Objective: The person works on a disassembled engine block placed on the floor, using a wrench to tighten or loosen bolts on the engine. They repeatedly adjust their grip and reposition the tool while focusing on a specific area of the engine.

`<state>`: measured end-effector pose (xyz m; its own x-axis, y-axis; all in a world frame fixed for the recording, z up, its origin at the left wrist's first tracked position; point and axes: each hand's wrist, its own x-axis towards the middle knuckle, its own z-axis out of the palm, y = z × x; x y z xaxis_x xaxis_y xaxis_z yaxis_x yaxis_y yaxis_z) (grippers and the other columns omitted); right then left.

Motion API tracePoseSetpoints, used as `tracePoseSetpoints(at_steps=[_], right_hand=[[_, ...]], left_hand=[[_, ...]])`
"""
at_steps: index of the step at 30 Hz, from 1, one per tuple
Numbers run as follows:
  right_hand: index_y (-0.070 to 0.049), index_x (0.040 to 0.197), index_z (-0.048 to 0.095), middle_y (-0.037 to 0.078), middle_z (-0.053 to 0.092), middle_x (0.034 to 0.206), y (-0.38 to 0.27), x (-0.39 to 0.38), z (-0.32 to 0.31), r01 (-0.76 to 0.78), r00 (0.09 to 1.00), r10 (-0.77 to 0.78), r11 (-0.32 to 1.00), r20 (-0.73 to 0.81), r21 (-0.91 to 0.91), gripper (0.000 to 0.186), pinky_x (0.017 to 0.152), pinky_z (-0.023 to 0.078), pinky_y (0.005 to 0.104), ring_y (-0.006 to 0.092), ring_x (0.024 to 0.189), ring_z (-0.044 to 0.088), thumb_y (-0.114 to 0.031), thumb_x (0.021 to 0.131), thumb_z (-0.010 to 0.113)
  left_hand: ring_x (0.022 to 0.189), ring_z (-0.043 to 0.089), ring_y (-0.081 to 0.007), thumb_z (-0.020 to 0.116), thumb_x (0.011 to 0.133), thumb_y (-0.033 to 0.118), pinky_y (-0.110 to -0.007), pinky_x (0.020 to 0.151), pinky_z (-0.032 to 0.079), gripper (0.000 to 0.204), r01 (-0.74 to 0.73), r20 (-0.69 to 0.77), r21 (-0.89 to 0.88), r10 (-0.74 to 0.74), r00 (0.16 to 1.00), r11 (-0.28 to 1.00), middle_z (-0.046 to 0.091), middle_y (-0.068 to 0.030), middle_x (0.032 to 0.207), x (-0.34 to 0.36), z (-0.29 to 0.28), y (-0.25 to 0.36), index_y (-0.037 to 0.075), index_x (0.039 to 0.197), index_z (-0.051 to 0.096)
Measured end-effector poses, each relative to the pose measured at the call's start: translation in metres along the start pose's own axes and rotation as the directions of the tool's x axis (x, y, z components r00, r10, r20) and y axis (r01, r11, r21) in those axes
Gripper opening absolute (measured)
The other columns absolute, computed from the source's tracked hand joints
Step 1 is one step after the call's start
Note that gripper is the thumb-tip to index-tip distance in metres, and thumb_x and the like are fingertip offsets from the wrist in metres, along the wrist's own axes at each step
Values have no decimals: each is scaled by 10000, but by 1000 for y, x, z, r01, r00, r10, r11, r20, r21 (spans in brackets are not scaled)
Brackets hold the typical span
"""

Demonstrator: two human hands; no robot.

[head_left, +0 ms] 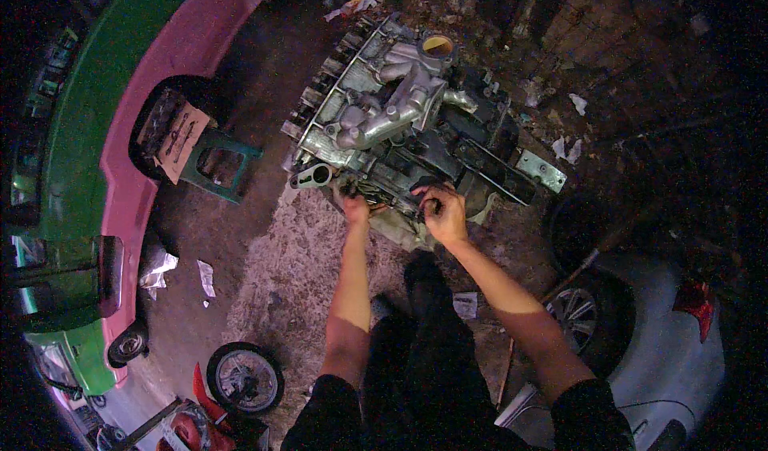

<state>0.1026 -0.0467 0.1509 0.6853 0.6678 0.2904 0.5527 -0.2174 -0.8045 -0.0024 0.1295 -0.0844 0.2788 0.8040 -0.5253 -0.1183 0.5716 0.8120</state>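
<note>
A grimy metal engine (400, 115) rests on the ground in front of me. My left hand (357, 205) is at its lower front, fingers curled among small dark parts whose shapes I cannot make out, just right of a silver bracket with a round hole (312, 177). My right hand (442, 212) is beside it to the right, closed with thumb and fingers bent around something small and dark at the engine's front. Pale cloth or sheet (404, 235) shows beneath that edge.
A green and pink vehicle (120, 131) lines the left, near a green stool (232, 177) bearing cardboard. A loose wheel (245, 377) and red motorcycle part (196, 423) lie lower left. A silver car (672, 387) and long rod (600, 247) stand lower right.
</note>
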Motion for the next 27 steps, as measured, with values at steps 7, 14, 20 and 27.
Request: tracePoseSetpoints(at_steps=[7, 14, 20, 27], right_hand=[[-87, 688, 575, 46, 736, 944, 6, 1, 4, -23, 1000, 24, 996, 16, -92, 105, 814, 489, 382, 289, 806, 674, 12, 722, 573], [-93, 743, 566, 38, 733, 991, 8, 1, 4, -17, 1000, 17, 999, 10, -37, 83, 792, 499, 379, 287, 861, 684, -10, 733, 568], [-75, 746, 567, 60, 731, 988, 2, 4, -1, -11, 999, 13, 999, 38, -50, 84, 837, 502, 396, 304, 881, 683, 7, 728, 561], [-54, 698, 565, 73, 732, 954, -1, 6, -1, 7, 1000, -7, 1000, 20, -11, 88, 842, 502, 385, 303, 861, 685, 30, 721, 553]], left_hand=[[909, 631, -415, 507, 874, 76, -490, 801, 539, 548, 185, 22, -133, -184, 983, 974, 570, -253, 1220, -5, 16, 11, 65, 1392, 331], [974, 610, -415, 553, 853, 112, -483, 850, 513, 526, 169, -16, -129, -172, 985, 977, 574, -267, 1212, -1, 29, 8, 24, 1343, 384], [1030, 593, -416, 592, 836, 143, -477, 891, 490, 517, 134, -85, -68, -140, 987, 989, 577, -278, 1205, 0, 31, 9, -11, 1301, 428], [1095, 572, -416, 638, 815, 179, -471, 940, 464, 518, 99, -350, 357, 35, 936, 929, 580, -291, 1197, -2, 25, -1, -52, 1252, 481]])
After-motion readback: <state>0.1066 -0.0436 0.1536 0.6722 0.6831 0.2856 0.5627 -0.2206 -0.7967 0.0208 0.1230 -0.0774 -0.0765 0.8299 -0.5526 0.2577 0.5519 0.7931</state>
